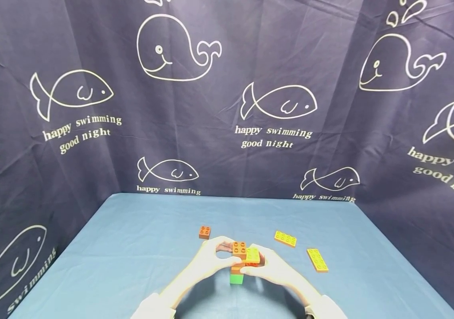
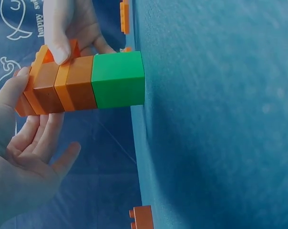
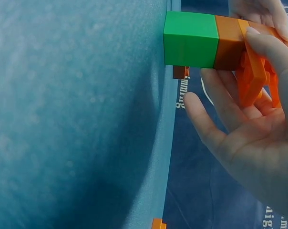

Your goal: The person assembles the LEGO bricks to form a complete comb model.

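Observation:
A tower of toy building bricks (image 2: 79, 83) stands upright on the table. Its base is a green brick (image 1: 236, 279), with brown bricks and thin orange plates stacked above. Near the top a plate (image 1: 252, 255), yellow in the head view, juts out to the right, and another orange plate (image 3: 251, 78) juts out lower down. My left hand (image 1: 207, 258) pinches the upper bricks from the left, thumb in front and fingers behind. From the right my right hand (image 1: 272, 267) grips the tower at the jutting plates, its thumb on the lower one. The fingertips behind are partly hidden.
A loose brown brick (image 1: 204, 232) lies behind and left of the tower. To the right lie two studded plates, one farther back (image 1: 285, 238) and one nearer (image 1: 317, 260). Dark printed curtains (image 1: 219, 110) surround the blue table (image 1: 139, 239).

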`<action>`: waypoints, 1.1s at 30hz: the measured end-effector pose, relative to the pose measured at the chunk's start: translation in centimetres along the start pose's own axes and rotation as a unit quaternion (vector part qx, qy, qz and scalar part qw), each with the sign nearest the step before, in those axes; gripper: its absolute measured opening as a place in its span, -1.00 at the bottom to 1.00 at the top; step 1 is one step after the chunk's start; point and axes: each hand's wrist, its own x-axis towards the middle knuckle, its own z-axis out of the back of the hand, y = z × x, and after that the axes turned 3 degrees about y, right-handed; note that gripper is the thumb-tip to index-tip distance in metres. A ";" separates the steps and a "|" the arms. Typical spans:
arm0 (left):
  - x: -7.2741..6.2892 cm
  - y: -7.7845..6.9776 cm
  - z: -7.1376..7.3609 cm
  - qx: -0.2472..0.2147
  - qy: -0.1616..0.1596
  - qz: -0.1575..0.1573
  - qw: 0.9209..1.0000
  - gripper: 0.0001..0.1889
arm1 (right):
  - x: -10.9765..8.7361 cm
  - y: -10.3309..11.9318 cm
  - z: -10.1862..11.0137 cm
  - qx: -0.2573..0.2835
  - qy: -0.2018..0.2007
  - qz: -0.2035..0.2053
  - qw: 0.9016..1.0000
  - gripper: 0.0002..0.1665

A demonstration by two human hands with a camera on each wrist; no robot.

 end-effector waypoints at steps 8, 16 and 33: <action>0.0 0.0 0.0 0.018 -0.005 -0.007 1.000 -0.60 | 0.0 -0.2 0.0 0.001 0.000 0.013 1.000 -0.71; 0.1 0.2 -0.1 0.034 -0.008 -0.017 0.999 -0.59 | 0.2 0.0 0.4 -0.016 -0.002 0.024 1.000 -0.74; 0.3 0.3 -0.1 -0.045 0.009 0.004 0.999 -0.61 | -0.5 0.3 1.5 0.004 0.022 -0.001 1.000 -0.68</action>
